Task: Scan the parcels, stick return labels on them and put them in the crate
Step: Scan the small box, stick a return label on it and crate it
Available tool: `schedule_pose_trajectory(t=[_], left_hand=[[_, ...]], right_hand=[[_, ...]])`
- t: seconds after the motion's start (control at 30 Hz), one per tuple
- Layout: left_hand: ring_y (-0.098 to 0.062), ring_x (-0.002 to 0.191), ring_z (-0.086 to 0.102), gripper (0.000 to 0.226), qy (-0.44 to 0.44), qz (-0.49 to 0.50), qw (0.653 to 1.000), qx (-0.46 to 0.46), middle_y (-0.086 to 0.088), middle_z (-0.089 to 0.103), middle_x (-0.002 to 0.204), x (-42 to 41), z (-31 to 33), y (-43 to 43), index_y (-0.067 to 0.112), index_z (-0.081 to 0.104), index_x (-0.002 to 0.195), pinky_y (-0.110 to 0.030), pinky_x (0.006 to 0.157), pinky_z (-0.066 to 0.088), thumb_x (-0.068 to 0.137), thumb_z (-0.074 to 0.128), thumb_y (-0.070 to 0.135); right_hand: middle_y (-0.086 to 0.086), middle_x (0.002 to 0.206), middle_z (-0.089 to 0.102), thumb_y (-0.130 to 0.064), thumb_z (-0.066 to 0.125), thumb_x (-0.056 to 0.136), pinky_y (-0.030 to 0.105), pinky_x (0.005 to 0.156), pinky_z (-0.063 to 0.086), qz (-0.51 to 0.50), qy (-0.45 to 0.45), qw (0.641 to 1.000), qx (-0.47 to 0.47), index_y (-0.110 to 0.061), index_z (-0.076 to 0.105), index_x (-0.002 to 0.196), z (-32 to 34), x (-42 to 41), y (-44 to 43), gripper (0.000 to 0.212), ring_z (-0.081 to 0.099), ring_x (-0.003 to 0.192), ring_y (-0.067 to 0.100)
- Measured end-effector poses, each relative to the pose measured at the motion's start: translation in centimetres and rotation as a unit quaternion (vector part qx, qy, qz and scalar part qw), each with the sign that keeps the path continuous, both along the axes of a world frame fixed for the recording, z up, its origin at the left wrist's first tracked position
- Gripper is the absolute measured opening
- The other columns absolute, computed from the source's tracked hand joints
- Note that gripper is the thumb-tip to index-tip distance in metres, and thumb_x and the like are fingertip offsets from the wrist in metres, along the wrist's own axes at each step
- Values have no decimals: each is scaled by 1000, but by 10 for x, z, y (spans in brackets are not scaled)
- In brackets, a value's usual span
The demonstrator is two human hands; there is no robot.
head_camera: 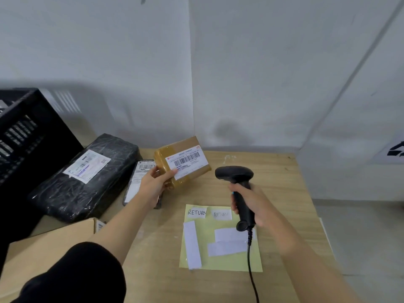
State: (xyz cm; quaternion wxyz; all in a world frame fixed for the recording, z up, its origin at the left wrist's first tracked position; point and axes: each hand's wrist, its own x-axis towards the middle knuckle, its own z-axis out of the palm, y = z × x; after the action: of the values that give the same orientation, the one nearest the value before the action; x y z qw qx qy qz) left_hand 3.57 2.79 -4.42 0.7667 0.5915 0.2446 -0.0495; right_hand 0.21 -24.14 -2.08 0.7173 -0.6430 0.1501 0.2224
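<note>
One black crate far left. Four parcels; the small brown taped box, white barcode label showing, is gripped above the table by the left hand. Right hand grips one black scanner. Two RETURN labels on one yellow sheet.

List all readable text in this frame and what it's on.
"RETURN": handwritten, left white label on the yellow sheet.
"RETURN": fainter, the label beside it.
Shipping labels on the brown parcel, black parcel and flat parcel: barcodes, print too small.
Wall sign: cut off, unreadable.
</note>
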Motion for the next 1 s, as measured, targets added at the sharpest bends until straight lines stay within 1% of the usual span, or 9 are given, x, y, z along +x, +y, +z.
schedule_pose_trajectory(t=[0.13,0.23,0.37,0.47,0.53,0.63,0.77,0.9,1.0], left_hand=[[-10,84,72,39,-3,-35,999,-27,6,75,94,-7,-6,5,23,59,109,-17,58,55,76,76,17],[-11,89,71,48,3,-56,998,-39,3,74,102,-14,-8,5,20,55,118,-17,60,55,75,77,18],[-14,94,71,69,1,-64,997,-50,0,72,109,-19,-10,6,15,51,129,-20,65,57,67,80,21],[-15,99,69,71,0,-58,997,-50,-1,71,113,-17,-13,9,12,47,135,-23,71,56,72,79,19],[-16,101,69,76,-1,-51,997,-49,0,70,115,-15,-13,12,13,45,138,-25,77,55,70,79,19],[-16,99,69,81,-8,-49,997,-53,1,70,113,-12,-12,15,14,45,137,-26,77,55,64,80,20],[-15,96,70,72,-19,-50,997,-58,3,73,106,-10,-13,17,14,49,132,-27,79,53,66,79,19],[-14,96,70,77,-20,-48,997,-53,5,73,105,-9,-13,19,16,49,131,-30,84,52,61,81,23],[-13,95,70,82,-18,-40,998,-53,5,72,106,-8,-13,20,18,46,134,-29,82,53,60,81,23]], right_hand=[[8,59,57,-19,70,83,26,41,43,18,-74,996,-48,-4,58,80,4,-8,29,20,52,41,20],[7,60,58,-19,68,83,27,42,44,11,-105,989,-102,-6,57,79,5,-11,49,18,54,41,20],[8,62,57,-27,65,81,26,41,42,1,-138,982,-132,-8,55,77,7,-16,67,22,57,40,17],[6,60,56,-32,62,78,27,39,43,-3,-163,971,-175,-9,52,73,10,-20,74,25,59,39,15],[6,60,56,-33,61,77,34,39,45,-11,-168,968,-188,-8,52,73,12,-23,77,26,60,38,13],[7,62,57,-32,61,79,38,41,47,-15,-176,965,-196,-7,53,76,17,-26,79,26,59,38,12],[8,59,54,-28,60,80,38,43,46,-17,-180,963,-200,-7,52,74,21,-28,78,23,58,38,11],[17,59,54,-25,60,82,35,45,43,-19,-174,962,-207,2,53,79,23,-30,76,28,55,34,9],[18,59,54,-24,60,83,32,45,43,-20,-175,962,-208,5,54,81,24,-29,76,29,53,33,8]])
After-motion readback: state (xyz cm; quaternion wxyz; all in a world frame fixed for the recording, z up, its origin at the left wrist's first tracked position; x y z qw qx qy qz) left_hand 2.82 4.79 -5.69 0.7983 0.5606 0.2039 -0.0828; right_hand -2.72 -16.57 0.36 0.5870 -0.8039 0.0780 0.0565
